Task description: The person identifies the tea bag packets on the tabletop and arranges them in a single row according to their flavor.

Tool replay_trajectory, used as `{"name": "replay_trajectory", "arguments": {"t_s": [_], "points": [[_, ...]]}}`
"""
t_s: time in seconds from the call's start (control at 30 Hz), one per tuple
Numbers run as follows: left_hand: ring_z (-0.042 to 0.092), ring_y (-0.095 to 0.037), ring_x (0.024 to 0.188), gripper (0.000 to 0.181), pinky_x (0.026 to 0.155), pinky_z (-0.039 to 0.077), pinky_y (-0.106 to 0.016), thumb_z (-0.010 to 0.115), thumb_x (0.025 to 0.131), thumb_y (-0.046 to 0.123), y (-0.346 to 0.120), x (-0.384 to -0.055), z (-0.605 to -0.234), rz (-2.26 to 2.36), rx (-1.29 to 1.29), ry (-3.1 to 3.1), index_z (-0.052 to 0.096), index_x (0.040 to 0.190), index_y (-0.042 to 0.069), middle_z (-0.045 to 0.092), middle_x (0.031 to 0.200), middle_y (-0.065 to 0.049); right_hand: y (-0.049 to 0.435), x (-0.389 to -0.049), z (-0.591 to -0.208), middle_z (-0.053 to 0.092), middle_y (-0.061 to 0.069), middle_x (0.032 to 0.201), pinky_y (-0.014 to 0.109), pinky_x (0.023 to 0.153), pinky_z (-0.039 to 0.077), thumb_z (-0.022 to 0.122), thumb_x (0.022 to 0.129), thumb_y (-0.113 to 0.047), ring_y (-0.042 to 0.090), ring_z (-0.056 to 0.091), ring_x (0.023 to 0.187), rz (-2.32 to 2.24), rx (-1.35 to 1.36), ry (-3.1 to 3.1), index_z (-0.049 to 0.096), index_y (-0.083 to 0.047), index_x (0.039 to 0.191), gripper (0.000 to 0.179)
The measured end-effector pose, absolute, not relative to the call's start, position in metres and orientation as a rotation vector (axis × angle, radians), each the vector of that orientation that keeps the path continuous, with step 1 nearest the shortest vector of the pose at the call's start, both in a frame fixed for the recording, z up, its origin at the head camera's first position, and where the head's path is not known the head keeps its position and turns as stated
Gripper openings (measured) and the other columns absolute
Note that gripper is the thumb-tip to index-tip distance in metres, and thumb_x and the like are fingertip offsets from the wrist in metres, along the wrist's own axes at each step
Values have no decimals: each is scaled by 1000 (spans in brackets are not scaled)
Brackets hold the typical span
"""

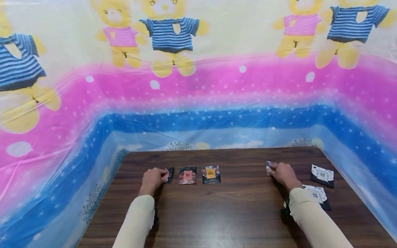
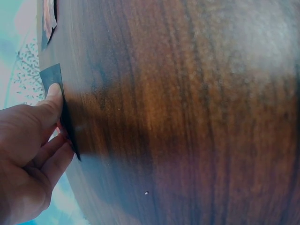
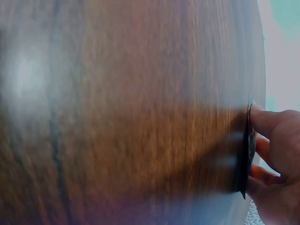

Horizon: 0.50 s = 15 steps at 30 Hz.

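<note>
At the left of the row, my left hand grips a small flat printed packet with a black end, its thumb on top and other fingers at the edge. A pink-labelled packet and a yellow-labelled packet lie flat to the right of it. Farther right, my right hand holds another printed packet by thumb and fingers, mostly covered by the hand. In the right wrist view that packet appears edge-on, close to the tabletop.
Two white-and-black packets lie at the right: one farther back, the other partly behind the right forearm. They rest on a dark wood-grain table. A cloth printed with bears hangs behind and along both sides.
</note>
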<state>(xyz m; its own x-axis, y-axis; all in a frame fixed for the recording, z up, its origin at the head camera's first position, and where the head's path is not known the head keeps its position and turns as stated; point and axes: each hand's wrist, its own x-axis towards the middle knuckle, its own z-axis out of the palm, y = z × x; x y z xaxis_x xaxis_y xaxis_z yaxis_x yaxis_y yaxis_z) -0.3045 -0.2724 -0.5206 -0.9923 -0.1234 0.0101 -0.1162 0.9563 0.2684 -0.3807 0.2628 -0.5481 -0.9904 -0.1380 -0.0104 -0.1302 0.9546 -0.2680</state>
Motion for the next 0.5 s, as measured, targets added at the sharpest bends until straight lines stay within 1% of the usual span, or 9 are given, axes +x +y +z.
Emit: {"name": "replay_trajectory", "arguments": {"t_s": [0.1,0.33,0.5], "points": [[66,-45,112,40,97,53,-57,75,93,28,-274,-303,-520,-429,196,-3077,72,131,17,68,132,-22,255,-380,-548,52,38,140,64,99,47,62,102,-27,57,55,119,-416,-217,3075,54,-5,145,49],[68,-45,106,40,91,56,-55,75,93,30,-272,-304,-522,-389,237,-3086,72,132,20,69,130,-22,246,-375,-545,54,35,141,65,101,46,64,101,-25,56,53,123,-431,-274,3066,58,-5,143,48],[68,-45,107,39,93,55,-56,75,94,29,-272,-304,-522,-406,227,-3085,72,131,19,68,131,-22,235,-375,-547,55,34,141,64,101,47,65,100,-26,56,55,121,-443,-281,3076,60,-7,142,47]]}}
